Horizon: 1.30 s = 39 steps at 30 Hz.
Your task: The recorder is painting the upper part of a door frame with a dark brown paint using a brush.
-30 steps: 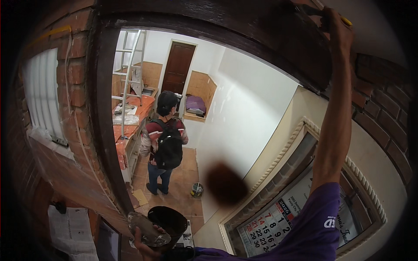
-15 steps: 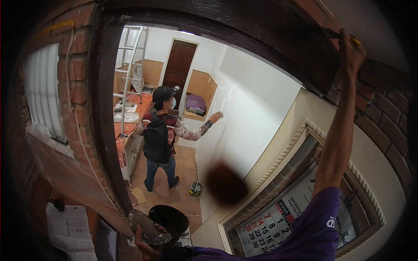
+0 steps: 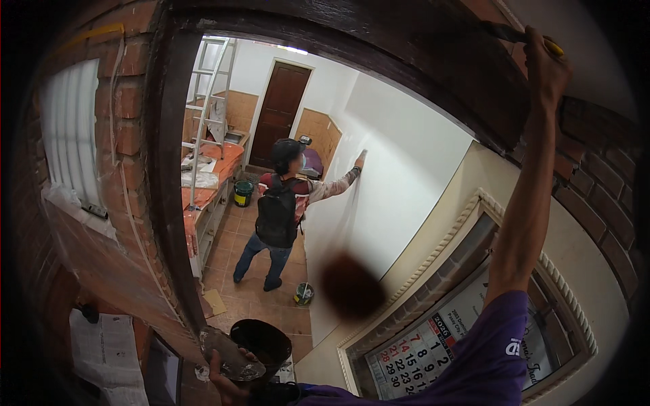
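Brown beam [image 3: 406, 44], right hand [image 3: 547, 71] gripping likely brush [image 3: 504, 32]

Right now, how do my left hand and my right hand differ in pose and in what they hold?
Your right hand is raised by the dark wooden beam; your left hand is low, beside the black bucket.
Your right hand grips a slim dark tool with a yellow handle end; your left hand cradles a broader greyish object.
Both hands are bare and holding something.
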### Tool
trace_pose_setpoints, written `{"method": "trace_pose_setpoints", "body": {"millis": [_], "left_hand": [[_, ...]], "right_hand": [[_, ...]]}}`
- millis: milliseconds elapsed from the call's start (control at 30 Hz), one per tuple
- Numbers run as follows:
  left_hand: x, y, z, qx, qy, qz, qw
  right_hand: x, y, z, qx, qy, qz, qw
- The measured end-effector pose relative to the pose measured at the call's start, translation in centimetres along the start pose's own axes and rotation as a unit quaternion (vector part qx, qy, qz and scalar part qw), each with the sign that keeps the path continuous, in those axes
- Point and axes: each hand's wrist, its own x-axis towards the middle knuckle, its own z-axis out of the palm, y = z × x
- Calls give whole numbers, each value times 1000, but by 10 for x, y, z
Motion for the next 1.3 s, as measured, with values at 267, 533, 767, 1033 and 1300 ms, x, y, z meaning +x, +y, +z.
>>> {"method": "trace_pose_setpoints", "body": {"millis": [267,533,767,1033,1300], "left_hand": [[14,0,-20,1,-31,38,999],[11,1,-24,-25,-4,44,999],[20,1,-37,-10,-9,59,998],[17,5,-38,-31,-26,45,998],[13,6,-31,-40,4,35,999]], "right_hand": [[-4,-10,29,-131,-17,-110,985],[4,-62,19,112,-80,-25,990],[-3,-44,42,153,-82,-6,985],[3,-21,12,84,-58,6,995],[-10,-29,33,81,-80,9,993]]}}
